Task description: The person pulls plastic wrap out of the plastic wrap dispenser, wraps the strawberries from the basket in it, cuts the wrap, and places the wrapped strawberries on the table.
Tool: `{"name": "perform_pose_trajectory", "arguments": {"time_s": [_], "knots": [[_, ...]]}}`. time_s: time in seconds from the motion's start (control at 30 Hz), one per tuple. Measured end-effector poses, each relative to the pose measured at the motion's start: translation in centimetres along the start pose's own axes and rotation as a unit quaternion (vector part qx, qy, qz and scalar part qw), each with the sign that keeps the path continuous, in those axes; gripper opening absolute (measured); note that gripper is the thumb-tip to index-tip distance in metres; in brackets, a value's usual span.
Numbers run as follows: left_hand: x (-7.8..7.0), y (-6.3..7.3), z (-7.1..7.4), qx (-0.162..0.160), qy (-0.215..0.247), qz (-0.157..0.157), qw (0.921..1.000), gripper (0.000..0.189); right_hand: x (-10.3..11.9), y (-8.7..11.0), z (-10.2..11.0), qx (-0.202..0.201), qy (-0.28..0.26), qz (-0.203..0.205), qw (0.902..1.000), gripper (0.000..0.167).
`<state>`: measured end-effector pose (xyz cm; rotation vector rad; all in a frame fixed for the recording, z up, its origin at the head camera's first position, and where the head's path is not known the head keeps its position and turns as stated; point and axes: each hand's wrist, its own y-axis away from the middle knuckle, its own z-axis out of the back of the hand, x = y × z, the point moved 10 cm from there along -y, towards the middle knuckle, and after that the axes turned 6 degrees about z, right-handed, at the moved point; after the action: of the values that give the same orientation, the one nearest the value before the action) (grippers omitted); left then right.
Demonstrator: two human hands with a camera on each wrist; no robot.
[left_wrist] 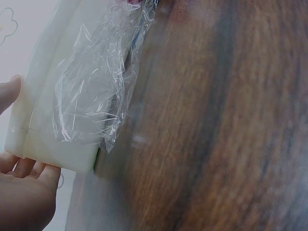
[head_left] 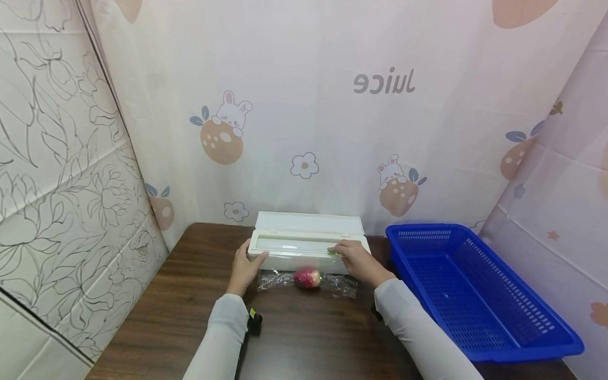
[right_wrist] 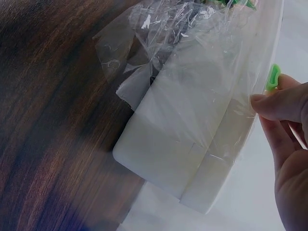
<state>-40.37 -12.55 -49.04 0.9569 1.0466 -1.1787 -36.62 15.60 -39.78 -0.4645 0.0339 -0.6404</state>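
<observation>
A white cling film dispenser (head_left: 304,262) stands on the table with its lid (head_left: 309,222) raised at the back. My left hand (head_left: 243,270) grips its left end, thumb over the front top edge and fingers at the end face (left_wrist: 29,192). Between thumb and fingers, my right hand (head_left: 357,259) pinches the small green slide cutter (right_wrist: 273,78) on the dispenser's top edge, right of its middle. Clear cling film (left_wrist: 91,91) hangs down the front. Just before the box lies a red and pale-yellow fruit (head_left: 307,277), with crumpled film spreading out on both sides.
A blue plastic basket (head_left: 429,311) stands at the right of the dark wood table (head_left: 309,338), close to my right forearm. Behind the table hangs a printed curtain (head_left: 304,105), and a flower-patterned sheet (head_left: 71,158) closes off the left side.
</observation>
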Motion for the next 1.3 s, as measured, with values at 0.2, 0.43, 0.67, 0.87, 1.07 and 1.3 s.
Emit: {"name": "perform_pose_trajectory", "arguments": {"time_s": [0.2,0.43,0.67,0.87,1.07,1.3], "knots": [[0.0,-0.1,0.0,-0.001,0.002,0.0,1.0,0.082,0.4,-0.2,0.2,-0.001,0.004,0.01,0.9999,0.038],[0.1,0.0,0.0,-0.004,0.0,0.002,1.0,0.081,0.2,-0.7,0.0,0.007,0.006,-0.036,0.9993,0.026],[0.1,-0.1,0.0,-0.004,-0.006,0.002,1.0,0.082,-0.2,-1.1,-0.2,-0.02,0.002,-0.118,0.9928,0.023],[-0.3,0.1,0.1,-0.005,0.0,-0.007,1.0,0.08,-0.6,-1.3,-0.5,-0.028,-0.002,-0.173,0.9846,0.025],[-0.5,0.2,0.0,-0.004,-0.002,-0.011,0.9999,0.081,-0.7,-1.3,-0.5,-0.027,0.013,-0.198,0.9797,0.032],[-0.5,0.3,0.1,-0.004,0.0,-0.009,0.9999,0.081,-1.1,-1.3,-1.0,-0.011,0.028,-0.229,0.9731,0.04]]}}
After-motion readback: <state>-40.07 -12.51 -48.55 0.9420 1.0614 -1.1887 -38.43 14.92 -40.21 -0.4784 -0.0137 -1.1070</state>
